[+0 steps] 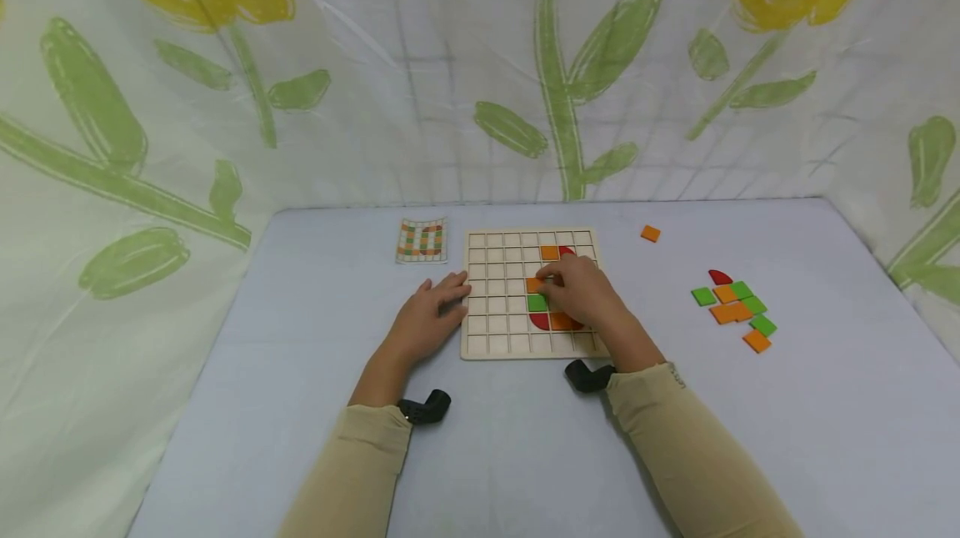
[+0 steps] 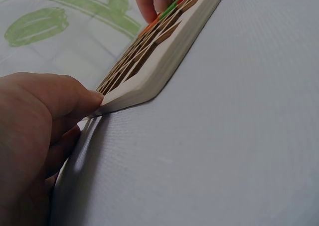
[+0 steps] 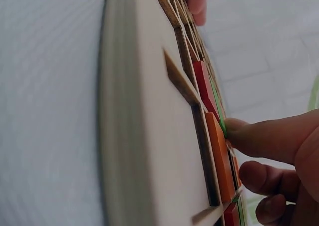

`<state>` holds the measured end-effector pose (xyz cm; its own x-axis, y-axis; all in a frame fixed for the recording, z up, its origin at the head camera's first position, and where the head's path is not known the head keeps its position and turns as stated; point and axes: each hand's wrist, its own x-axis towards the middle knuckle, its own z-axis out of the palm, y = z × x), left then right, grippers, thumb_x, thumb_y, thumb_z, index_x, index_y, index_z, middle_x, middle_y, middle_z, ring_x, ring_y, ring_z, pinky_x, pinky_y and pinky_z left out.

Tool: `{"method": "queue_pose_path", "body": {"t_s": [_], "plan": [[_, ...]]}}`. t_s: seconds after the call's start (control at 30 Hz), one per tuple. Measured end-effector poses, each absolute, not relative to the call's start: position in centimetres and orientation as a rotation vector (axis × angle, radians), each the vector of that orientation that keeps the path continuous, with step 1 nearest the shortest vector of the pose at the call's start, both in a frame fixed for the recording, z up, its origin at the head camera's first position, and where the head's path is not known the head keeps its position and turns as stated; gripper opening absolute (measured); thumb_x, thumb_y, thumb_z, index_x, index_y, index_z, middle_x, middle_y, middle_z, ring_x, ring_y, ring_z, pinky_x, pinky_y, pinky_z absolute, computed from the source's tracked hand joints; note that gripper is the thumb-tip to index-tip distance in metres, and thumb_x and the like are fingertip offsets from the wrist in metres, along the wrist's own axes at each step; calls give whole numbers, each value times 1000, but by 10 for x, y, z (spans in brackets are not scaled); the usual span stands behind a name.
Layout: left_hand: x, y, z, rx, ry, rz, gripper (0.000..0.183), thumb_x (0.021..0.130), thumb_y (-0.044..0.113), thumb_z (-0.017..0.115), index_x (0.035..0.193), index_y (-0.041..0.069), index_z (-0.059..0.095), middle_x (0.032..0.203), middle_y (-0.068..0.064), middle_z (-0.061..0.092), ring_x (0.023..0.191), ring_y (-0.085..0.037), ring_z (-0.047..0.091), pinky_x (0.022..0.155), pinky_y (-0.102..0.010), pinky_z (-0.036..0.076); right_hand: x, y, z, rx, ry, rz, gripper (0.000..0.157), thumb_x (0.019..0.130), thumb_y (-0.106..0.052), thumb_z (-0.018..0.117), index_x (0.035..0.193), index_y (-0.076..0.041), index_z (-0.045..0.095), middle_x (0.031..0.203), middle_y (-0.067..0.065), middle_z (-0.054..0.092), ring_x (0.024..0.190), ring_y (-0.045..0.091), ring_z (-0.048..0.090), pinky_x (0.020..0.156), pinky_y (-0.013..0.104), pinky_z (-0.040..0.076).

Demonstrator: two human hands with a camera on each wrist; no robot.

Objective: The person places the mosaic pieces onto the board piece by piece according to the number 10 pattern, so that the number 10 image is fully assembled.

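A pale wooden grid board (image 1: 487, 344) lies on the table with several coloured tiles in its cells. My left hand (image 1: 426, 319) rests against its left edge; in the left wrist view the thumb (image 2: 84, 97) touches the rim. Over the board's right half, my right hand (image 1: 588, 292) pinches an orange square tile (image 1: 533, 284) at a cell. Just below that are a green square tile (image 1: 537, 303), a red quarter-round tile (image 1: 539, 321) and another orange tile (image 1: 559, 321). More orange and red tiles sit near the top. My right palm hides some cells.
A small pattern card (image 1: 422, 241) with a coloured grid lies behind my left hand. Right of the board is a loose pile of green, orange and red tiles (image 1: 726, 313). One orange tile (image 1: 650, 233) lies apart toward the back. A painted curtain (image 1: 450, 87) hangs behind the table.
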<state>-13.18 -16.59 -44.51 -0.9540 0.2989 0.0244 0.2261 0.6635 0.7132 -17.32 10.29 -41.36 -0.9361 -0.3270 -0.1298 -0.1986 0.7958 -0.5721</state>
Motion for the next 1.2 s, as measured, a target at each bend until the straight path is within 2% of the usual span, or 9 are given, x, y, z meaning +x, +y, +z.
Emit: {"method": "queue_pose_path", "body": {"t_s": [0.27, 0.47, 0.63, 0.73, 0.9, 1.07, 1.2], "plan": [[-132, -166, -445, 447, 2783, 1176, 39, 97, 20, 61, 134, 8, 61, 152, 0, 46, 143, -17, 39, 127, -40, 15, -174, 107, -413, -351, 2796, -854, 23, 94, -22, 67, 112, -12, 75, 106, 8, 70, 92, 23, 59, 78, 37, 55], [-132, -166, -445, 446, 2784, 1183, 39, 97, 20, 62, 134, 9, 61, 152, 1, 46, 143, -17, 39, 127, -40, 15, -183, 134, -410, -210, 2777, -910, 29, 97, -24, 62, 122, -11, 70, 105, 11, 63, 92, 26, 54, 76, 36, 49], [-132, -166, -447, 439, 2782, 1177, 40, 97, 21, 61, 135, 9, 61, 152, 2, 45, 143, -16, 39, 127, -40, 14, -188, 175, -407, 16, 2820, -947, 36, 99, -27, 58, 132, -12, 62, 121, 15, 58, 101, 32, 51, 78, 40, 49], [-132, -166, -447, 437, 2777, 1178, 40, 97, 21, 61, 135, 9, 61, 152, 2, 45, 143, -16, 39, 127, -40, 14, -189, 197, -407, 106, 2854, -999, 41, 98, -24, 58, 137, -9, 57, 133, 21, 53, 110, 37, 51, 86, 49, 51], [-133, -164, -447, 443, 2775, 1170, 40, 97, 21, 61, 135, 10, 61, 152, 2, 45, 143, -16, 39, 127, -40, 14, -190, 224, -415, 253, 2819, -1107, 54, 98, -21, 57, 148, -7, 43, 152, 24, 35, 122, 44, 46, 103, 58, 46], [-134, -163, -448, 437, 2774, 1164, 40, 97, 21, 61, 135, 10, 61, 152, 3, 45, 143, -15, 39, 127, -39, 14, -193, 235, -422, 358, 2731, -1101, 65, 98, -23, 57, 156, -14, 28, 159, 22, 26, 128, 44, 42, 110, 62, 38], [-134, -164, -449, 403, 2788, 1138, 40, 97, 21, 61, 135, 11, 61, 153, 4, 44, 144, -15, 38, 127, -39, 13, -194, 239, -418, 281, 2738, -1060, 68, 97, -24, 58, 156, -12, 27, 159, 24, 24, 139, 46, 32, 114, 65, 30]]}}
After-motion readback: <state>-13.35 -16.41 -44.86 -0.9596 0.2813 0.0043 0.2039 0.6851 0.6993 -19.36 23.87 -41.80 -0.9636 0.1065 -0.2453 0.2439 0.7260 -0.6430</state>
